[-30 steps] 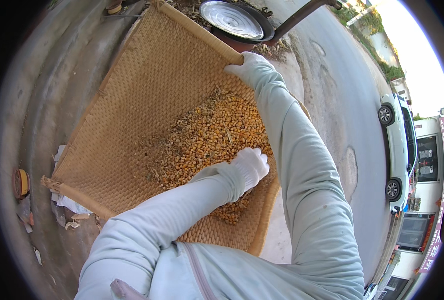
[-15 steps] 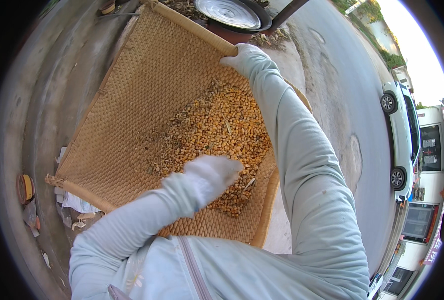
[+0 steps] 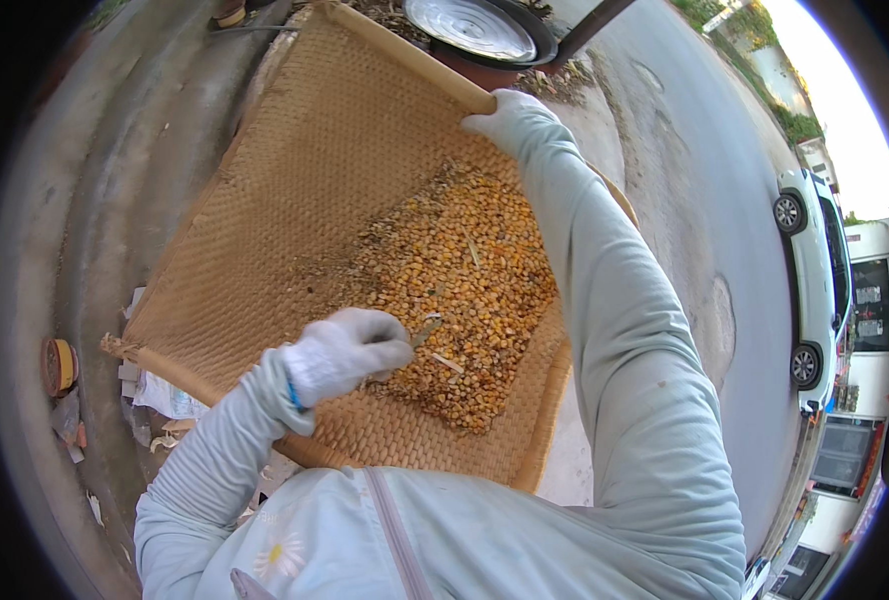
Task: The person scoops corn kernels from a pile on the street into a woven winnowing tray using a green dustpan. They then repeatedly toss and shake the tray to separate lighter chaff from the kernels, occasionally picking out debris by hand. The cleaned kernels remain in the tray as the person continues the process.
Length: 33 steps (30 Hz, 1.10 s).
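A large woven tan winnowing tray [image 3: 295,190] is tilted in front of me, with yellow corn kernels [image 3: 495,280], chaff and small husk bits heaped on its right half. My right hand [image 3: 510,118], in a white glove, grips the rolled rim at the far corner. Over the lower edge of the heap, my left hand [image 3: 355,350], also gloved, has its fingers pinched on a dry greenish leaf bit [image 3: 423,334]. A pale husk sliver [image 3: 448,364] lies on the kernels just right of those fingertips.
Beyond the tray stands a dark pot with a silver lid [image 3: 470,30], beside a metal pipe [image 3: 590,38]. Paved road [image 3: 700,200] runs along the right, with a white car [image 3: 815,300] and storefronts. At left are concrete ledges, a yellow-brown round container [image 3: 60,365] and scraps [image 3: 165,390].
My left hand has drawn back leftward out of the middle of the kernels, and a leaf bit now shows at its fingertips. My right hand keeps its grip on the rim.
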Motion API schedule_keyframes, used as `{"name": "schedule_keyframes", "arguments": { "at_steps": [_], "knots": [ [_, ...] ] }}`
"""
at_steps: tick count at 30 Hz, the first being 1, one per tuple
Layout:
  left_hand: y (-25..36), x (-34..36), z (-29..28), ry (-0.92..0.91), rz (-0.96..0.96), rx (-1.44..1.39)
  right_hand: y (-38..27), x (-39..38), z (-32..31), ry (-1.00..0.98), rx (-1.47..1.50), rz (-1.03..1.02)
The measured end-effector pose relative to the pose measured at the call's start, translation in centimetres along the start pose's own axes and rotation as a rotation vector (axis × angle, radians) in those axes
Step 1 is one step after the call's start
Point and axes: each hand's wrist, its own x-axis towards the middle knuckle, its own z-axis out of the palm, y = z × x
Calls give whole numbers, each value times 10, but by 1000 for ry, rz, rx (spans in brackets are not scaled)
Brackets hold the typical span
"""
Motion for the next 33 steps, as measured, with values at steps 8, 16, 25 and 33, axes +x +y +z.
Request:
{"name": "schedule_keyframes", "arguments": {
  "at_steps": [8,16,25,33],
  "knots": [
    [-52,-117,-207,1122,344,-226,-2,-5,-1,-4,53,-60],
    [-41,-40,-133,1040,463,1027,26,3,8,-13,94,-14],
    [-18,30,62,138,559,878,4,6,9,-24,96,-46],
    [-101,-122,-5,1128,15,-245,64,13,28,-98,241,174]
  ]
}}
